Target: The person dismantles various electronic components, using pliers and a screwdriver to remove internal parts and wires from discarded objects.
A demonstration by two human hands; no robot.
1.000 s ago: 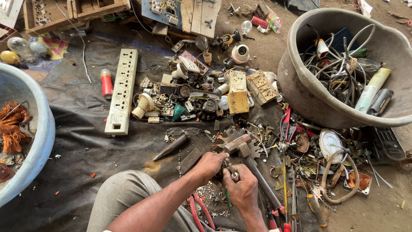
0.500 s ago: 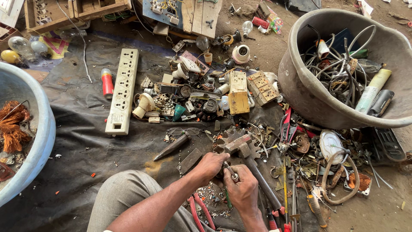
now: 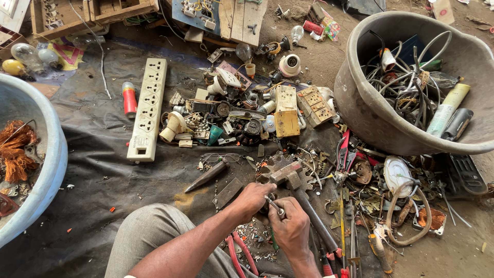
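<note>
My left hand [image 3: 252, 198] and my right hand [image 3: 290, 226] meet just above my knee, both pinched on a small metal part [image 3: 274, 205] with a shiny stub sticking out between the fingers. What the part is stays too small to tell. A hammer [image 3: 294, 177] with a dark handle lies right behind my hands, its head on a metal block. A steel chisel [image 3: 208, 175] and a flat metal strip [image 3: 227, 192] lie to the left of my left hand on the dark sheet [image 3: 103, 180].
A white power strip [image 3: 149, 108] lies at the left. Sockets, switches and scrap [image 3: 242, 113] are heaped in the middle. A grey tub of wires [image 3: 427, 82] stands at the right, a pale blue tub with copper wire [image 3: 25, 149] at the left. Pliers [image 3: 236, 252] lie by my leg.
</note>
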